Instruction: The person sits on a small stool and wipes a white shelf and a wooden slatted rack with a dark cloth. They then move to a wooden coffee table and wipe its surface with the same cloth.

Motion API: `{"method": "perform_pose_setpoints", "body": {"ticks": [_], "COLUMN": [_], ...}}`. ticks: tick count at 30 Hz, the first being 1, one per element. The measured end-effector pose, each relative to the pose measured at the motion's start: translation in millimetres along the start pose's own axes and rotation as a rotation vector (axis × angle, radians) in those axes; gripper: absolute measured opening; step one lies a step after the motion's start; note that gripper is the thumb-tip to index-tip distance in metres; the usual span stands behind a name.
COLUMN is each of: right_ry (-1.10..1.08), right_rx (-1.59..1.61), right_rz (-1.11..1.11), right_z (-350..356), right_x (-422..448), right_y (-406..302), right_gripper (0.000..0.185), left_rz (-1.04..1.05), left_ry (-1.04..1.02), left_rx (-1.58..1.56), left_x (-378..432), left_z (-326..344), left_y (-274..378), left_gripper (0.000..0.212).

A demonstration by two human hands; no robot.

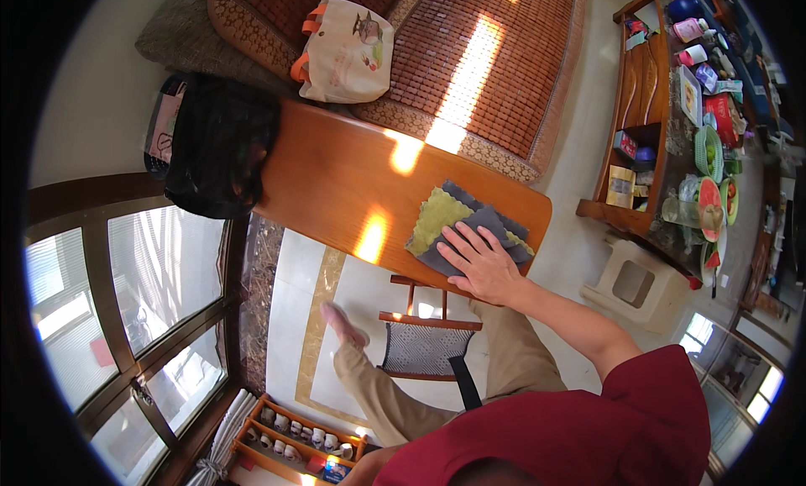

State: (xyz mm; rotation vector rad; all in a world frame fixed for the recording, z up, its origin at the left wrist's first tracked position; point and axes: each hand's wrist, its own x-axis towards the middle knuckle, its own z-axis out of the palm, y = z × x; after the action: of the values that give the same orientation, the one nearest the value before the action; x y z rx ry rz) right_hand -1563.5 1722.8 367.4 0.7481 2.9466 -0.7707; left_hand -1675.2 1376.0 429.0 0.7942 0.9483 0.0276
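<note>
My right hand (482, 264) lies palm down, its fingers slightly apart, on a folded cloth. The grey part of this cloth (454, 259) is under my fingers, and a yellow-green part (437, 218) shows to the left. Its edges are wavy, and more grey shows along the far side. The cloth rests near the right end of a long wooden bench or table (327, 171). My left hand is out of view; only a bit of that arm (373, 466) appears at the bottom edge.
A black bag (220, 149) stands at the wooden top's left end. Beyond are a canvas tote (352, 51) and a beaded seat mat (478, 64). Below is a woven-seat folding stool (428, 350). Right: a plastic stool (630, 284) and a cluttered cabinet (642, 108). Lower left: a shoe rack (296, 445).
</note>
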Motion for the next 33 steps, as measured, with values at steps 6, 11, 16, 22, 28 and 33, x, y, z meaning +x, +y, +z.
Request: {"method": "perform_pose_setpoints", "body": {"ticks": [6, 11, 16, 22, 28, 33], "right_ry": [0.071, 0.236, 0.410, 0.143, 0.110, 0.435], "right_rx": [-0.118, -0.215, -0.215, -0.121, -0.116, -0.208], "right_rz": [0.120, 0.197, 0.121, -0.107, -0.070, -0.057], "right_z": [8.3, 11.7, 35.1, 50.1, 42.2, 21.5], "right_x": [59.8, 212.8, 333.3, 260.1, 178.8, 268.6], "right_y": [-17.9, -37.4, -72.6, -136.7, -88.2, -32.1], "right_gripper": [0.072, 0.066, 0.062, 0.062, 0.059, 0.063], "left_rz": [0.055, 0.559, 0.516, 0.625, 0.647, 0.982], "left_ry": [0.077, 0.267, -0.056, -0.715, -0.157, 0.626], "left_rx": [0.173, 0.266, 0.271, 0.055, 0.059, 0.265], "left_x": [13.7, 129.0, 145.5, 102.8, 85.4, 43.2], "left_z": [-115.7, -65.4, -55.7, -105.1, -134.1, -274.7], "left_y": [-45.1, -38.0, -19.6, 34.5, 16.0, 72.4], "left_gripper": [0.038, 0.049, 0.041, 0.032, 0.029, 0.010]}}
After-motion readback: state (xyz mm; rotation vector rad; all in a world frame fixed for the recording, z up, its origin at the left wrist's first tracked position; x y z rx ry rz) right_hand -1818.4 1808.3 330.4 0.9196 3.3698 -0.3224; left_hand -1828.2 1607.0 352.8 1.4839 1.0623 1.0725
